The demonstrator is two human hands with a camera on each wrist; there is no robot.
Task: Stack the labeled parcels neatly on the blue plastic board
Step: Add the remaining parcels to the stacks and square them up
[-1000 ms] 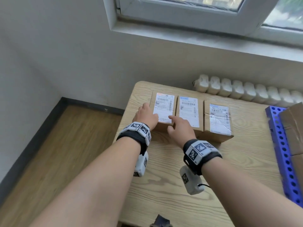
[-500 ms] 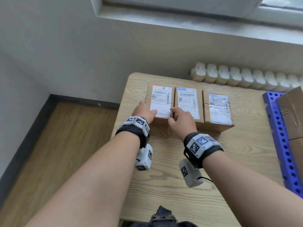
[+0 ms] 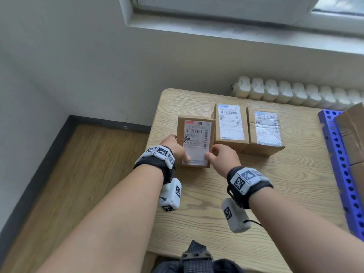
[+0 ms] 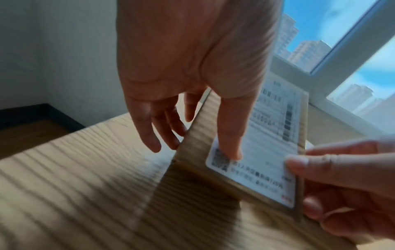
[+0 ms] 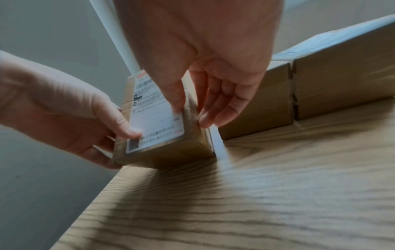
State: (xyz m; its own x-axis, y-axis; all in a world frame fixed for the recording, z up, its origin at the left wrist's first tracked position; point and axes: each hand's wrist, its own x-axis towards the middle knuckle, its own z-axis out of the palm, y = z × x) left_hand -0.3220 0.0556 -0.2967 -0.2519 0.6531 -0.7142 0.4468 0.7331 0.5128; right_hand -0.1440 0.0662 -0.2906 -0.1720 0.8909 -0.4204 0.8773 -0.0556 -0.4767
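Both-hand grip, left hand [image 3: 173, 147] and right hand [image 3: 223, 157], around tan white-labelled parcel [image 3: 196, 141].

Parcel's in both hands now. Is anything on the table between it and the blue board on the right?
Yes. The held parcel has two more labeled parcels on the table between it and the blue board. The bare tabletop nearer you looks open. Cardboard boxes already occupy part of the board.

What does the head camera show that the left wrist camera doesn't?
Only the head view shows the blue plastic board at the table's right edge, two more labeled parcels and the radiator. Only the left wrist view shows high-rise buildings through the window. Both show the left hand and right hand gripping the leftmost parcel.
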